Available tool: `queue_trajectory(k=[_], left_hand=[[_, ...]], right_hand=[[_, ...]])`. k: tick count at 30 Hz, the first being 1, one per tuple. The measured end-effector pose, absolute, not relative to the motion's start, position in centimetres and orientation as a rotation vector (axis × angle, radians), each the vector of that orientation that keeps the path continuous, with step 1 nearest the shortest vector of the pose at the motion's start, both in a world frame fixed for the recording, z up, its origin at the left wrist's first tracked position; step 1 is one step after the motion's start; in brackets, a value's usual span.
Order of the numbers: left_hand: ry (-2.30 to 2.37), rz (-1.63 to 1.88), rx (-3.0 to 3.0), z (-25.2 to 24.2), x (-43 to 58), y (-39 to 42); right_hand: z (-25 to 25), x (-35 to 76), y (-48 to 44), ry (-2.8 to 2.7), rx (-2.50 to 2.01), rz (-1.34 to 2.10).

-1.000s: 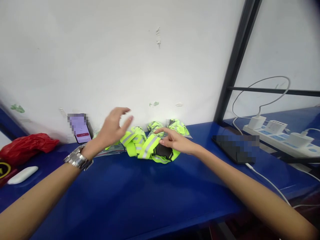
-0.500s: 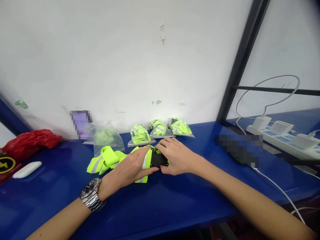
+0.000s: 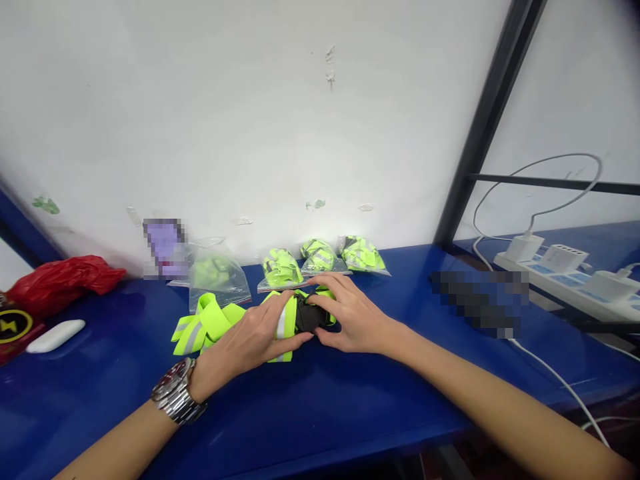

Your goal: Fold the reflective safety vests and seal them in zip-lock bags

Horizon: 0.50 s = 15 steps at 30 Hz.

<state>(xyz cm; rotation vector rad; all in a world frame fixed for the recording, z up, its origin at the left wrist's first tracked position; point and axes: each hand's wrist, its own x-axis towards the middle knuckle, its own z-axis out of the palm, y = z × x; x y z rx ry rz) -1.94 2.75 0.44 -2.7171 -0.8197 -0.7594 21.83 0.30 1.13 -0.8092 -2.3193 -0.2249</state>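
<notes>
A neon yellow-green reflective strap [image 3: 213,319] with silver stripes lies on the blue tabletop, its loose end trailing to the left. My left hand [image 3: 257,333] is wrapped over the strap's right portion, thumb in front and fingers behind. On that side a bundled black part [image 3: 311,316] joins the strap. My right hand [image 3: 353,312] grips this black part from the right, with the thumb low and the fingers arched over it. Details of the black part are partly covered by my fingers.
Several clear zip bags [image 3: 281,267] of similar straps stand along the white wall. A blurred purple phone-like object [image 3: 165,247] leans at the left. Also there are a red plastic bag [image 3: 67,283], a white case [image 3: 56,336], a blurred dark device [image 3: 475,300] and a power strip [image 3: 575,280].
My right hand's fingers have lifted and arched, showing more of the black part. Both hands and the bundle have shifted slightly left.
</notes>
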Motion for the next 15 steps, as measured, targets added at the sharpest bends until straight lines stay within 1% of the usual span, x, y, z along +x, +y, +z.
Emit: queue_trajectory(k=[7, 12, 15], left_hand=[[-0.586, -0.755, -2.653, 0.5, -1.8, 2.9], [-0.492, -0.736, -2.552, 0.7, -1.4, 2.9], [-0.462, -0.734, -2.507, 1.0, -1.3, 2.8]], right_hand=[[0.4, 21.3, 0.4, -2.354, -0.881, -0.194], [0.1, 20.7, 0.3, -2.359, -1.038, -0.212], [-0.1, 20.6, 0.4, -2.345, -1.025, -0.247]])
